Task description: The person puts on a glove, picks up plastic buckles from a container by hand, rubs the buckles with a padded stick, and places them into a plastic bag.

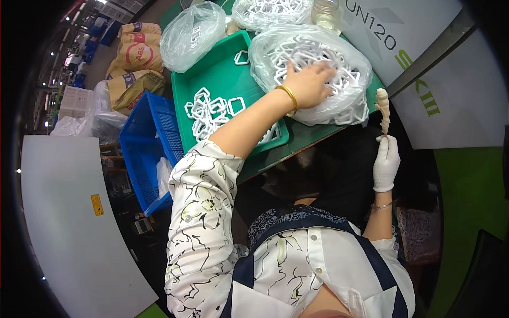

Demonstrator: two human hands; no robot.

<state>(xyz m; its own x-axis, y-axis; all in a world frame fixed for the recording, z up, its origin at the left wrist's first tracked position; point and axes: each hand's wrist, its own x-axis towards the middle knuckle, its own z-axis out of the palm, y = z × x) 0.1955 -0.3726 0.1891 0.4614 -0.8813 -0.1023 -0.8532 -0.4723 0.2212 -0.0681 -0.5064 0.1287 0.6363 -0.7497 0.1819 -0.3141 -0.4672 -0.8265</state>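
My left hand (309, 85), bare with a gold bangle at its wrist, lies with fingers spread on a heap of white angular plastic rings (297, 52). The rings fill a clear plastic bag (365, 74) on the green table. Below my left forearm stands a green tray (178, 100); a smaller pile of white rings (204, 114) rests in it, with one lone ring (242, 58) near its far corner. At the right, my white-gloved right hand (386, 164) is closed around the thin end of a small tool (383, 110), whose lumpy beige part points up.
More clear bags (193, 37) and a clear jar (326, 15) stand at the table's far side. A blue crate (151, 164) is left of the tray, with brown paper sacks (140, 50) beyond. A large white machine panel (413, 53) rises at the right.
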